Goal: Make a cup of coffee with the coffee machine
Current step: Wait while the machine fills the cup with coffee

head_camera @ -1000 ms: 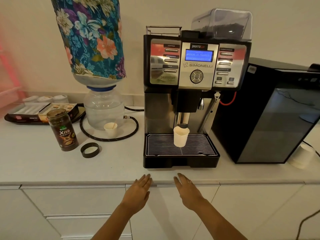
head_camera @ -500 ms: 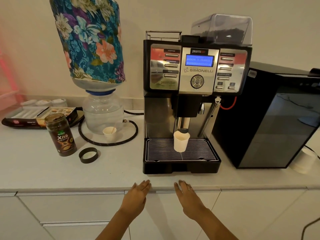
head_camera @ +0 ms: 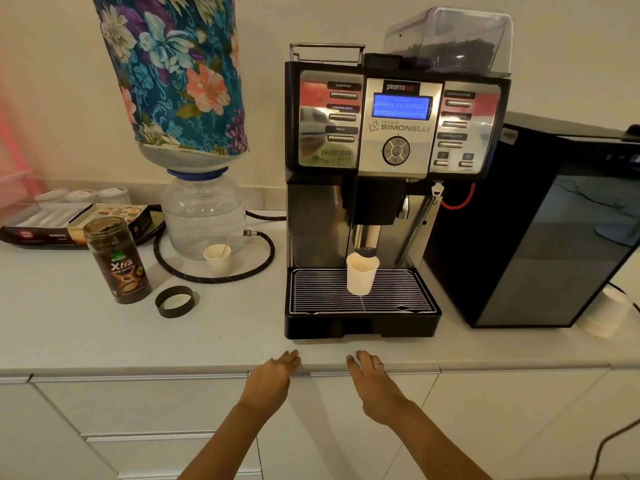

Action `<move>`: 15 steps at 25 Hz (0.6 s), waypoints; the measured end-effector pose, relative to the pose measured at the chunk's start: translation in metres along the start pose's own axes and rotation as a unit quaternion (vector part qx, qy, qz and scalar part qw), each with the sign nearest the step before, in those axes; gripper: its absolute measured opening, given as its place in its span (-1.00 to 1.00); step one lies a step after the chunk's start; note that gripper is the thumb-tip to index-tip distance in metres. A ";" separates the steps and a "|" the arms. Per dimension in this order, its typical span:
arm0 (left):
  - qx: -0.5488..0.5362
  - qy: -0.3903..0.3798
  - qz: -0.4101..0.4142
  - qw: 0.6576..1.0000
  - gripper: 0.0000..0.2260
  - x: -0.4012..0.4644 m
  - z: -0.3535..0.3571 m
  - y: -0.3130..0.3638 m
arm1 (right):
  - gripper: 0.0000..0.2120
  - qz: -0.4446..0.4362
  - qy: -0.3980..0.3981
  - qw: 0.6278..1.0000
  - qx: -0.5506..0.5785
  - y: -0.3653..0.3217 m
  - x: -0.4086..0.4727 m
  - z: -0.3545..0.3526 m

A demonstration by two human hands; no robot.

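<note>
cup [head_camera: 361,277] on drip tray [head_camera: 362,322] under spout, jar [head_camera: 117,259] left of machine [head_camera: 398,140]

warm indoor light | soft shadows | wide-angle edge bending | sharp centre

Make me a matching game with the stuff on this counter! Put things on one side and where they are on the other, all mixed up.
Things:
1. paper cup
2. coffee jar
3. jar lid
4. water bottle

Places or states:
A. upside down on the clear dispenser, in a flowery cover
B. lying flat on the counter, off its jar
C. on the drip grate under the coffee machine's spout
D. standing upright left of the lid, open on top

Right pairs: 1-C, 2-D, 3-B, 4-A
</note>
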State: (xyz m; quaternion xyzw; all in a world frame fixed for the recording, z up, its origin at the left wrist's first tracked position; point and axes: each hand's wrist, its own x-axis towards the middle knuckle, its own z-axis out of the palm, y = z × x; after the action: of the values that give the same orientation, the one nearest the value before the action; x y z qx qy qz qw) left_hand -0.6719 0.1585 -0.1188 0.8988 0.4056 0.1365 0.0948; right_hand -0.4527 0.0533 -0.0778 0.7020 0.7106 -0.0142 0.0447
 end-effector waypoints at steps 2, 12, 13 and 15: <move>-0.001 0.004 0.004 1.000 -0.52 0.002 0.000 -0.002 | -0.33 0.001 -0.001 1.000 0.008 0.000 0.001 -0.002; 0.009 -0.030 -0.004 0.999 -0.56 0.004 -0.006 0.002 | -0.33 -0.003 -0.017 1.000 0.007 0.001 0.000 -0.004; 0.011 -0.033 -0.007 0.999 -0.56 0.005 -0.007 0.003 | -0.33 -0.001 -0.019 1.000 0.010 0.000 0.000 -0.004; 0.012 -0.029 -0.012 0.999 -0.56 0.006 -0.006 0.003 | -0.33 0.006 -0.018 1.000 0.023 0.000 0.001 -0.003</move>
State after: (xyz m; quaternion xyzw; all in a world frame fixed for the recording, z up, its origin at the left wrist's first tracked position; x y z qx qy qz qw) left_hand -0.6682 0.1612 -0.1116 0.8986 0.4147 0.1045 0.0976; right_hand -0.4529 0.0547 -0.0745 0.7070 0.7047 -0.0430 0.0419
